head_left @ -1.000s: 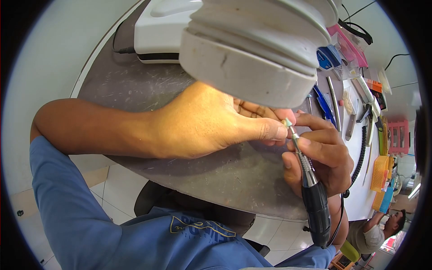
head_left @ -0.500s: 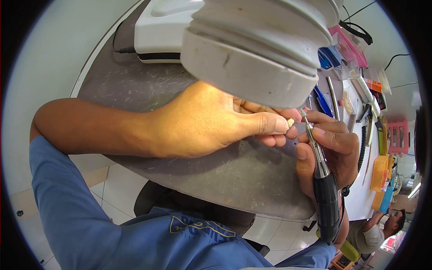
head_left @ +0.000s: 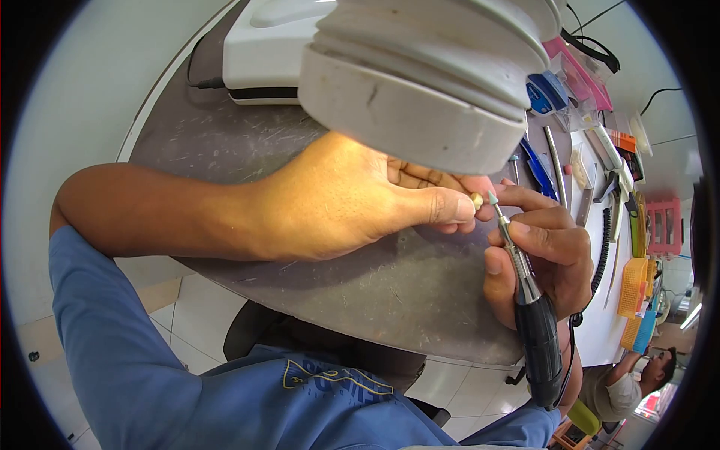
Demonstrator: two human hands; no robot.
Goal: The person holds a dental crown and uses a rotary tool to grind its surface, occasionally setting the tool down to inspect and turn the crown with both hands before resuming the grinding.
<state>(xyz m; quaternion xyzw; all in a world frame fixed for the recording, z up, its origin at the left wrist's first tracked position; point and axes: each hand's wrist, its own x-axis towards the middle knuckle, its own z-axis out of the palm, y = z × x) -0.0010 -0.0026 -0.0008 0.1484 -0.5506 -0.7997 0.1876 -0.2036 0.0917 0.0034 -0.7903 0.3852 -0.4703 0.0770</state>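
Between thumb and fingers, my left hand pinches a small cream-coloured dental crown, much of it hidden by the thumb. My right hand grips a rotary handpiece like a pen, its black body slanting down toward my forearm. A pale greenish conical grinding bit at its tip points up, just right of the crown. Fingers of both hands come together around the crown, under a white ribbed hood where warm light falls on my left hand.
A white machine stands at the back of the scratched grey tabletop. Blue pliers, a metal rod and assorted tools lie right. Beyond are a pink basket and yellow basket. Another person sits far right.
My right hand and the handpiece have shifted slightly left, bringing the bit nearer my left fingertips. The crown has turned a little in my left fingers and moved slightly left.
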